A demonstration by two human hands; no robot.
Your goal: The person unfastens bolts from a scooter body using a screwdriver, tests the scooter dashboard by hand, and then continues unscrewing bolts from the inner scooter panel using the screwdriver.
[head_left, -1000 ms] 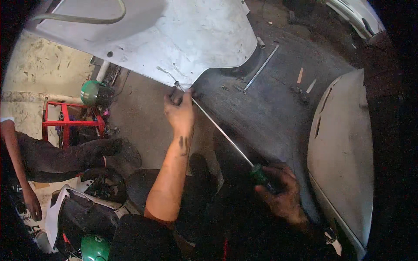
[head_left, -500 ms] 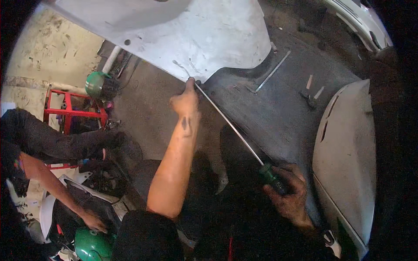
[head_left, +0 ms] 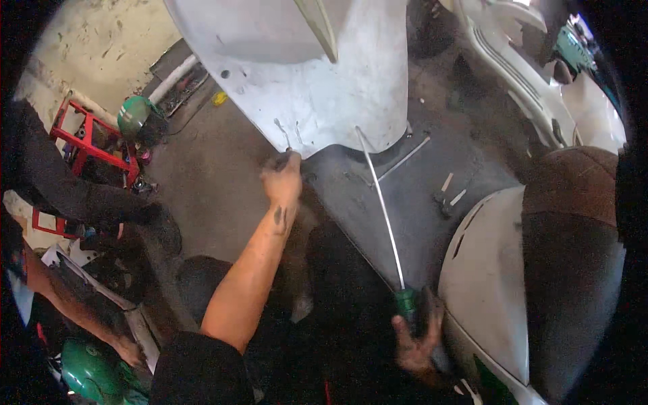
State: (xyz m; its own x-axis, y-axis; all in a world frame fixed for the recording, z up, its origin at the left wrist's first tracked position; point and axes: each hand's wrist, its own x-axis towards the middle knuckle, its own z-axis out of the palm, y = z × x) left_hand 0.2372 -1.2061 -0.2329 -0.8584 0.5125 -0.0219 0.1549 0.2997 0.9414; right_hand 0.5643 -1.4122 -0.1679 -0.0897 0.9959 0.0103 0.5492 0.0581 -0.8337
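Note:
A large white scooter panel (head_left: 317,94) comes in from the top, scuffed near its lower corner. My left hand (head_left: 281,179) is closed on that corner, its fingertips partly hidden. In my right hand (head_left: 418,337) is a long screwdriver (head_left: 385,209) with a thin bright shaft and a green handle. Its shaft slants up and away from me, and the tip overlaps the panel's lower edge; whether they touch I cannot tell. The fingers of my right hand lie loosely around the handle, partly in shadow.
The dark floorboard (head_left: 364,216) carries a thin metal rod (head_left: 403,160) and small loose pieces. A pale side cover (head_left: 489,283) and brown seat (head_left: 574,182) stand at right. Left are a red metal frame (head_left: 88,145), a green round-ended object (head_left: 135,116) and another person's arm (head_left: 74,310).
The screwdriver tip has left the corner by my left hand and swung right along the panel's edge. My right hand is lower and slightly left in view; the whole view has shifted.

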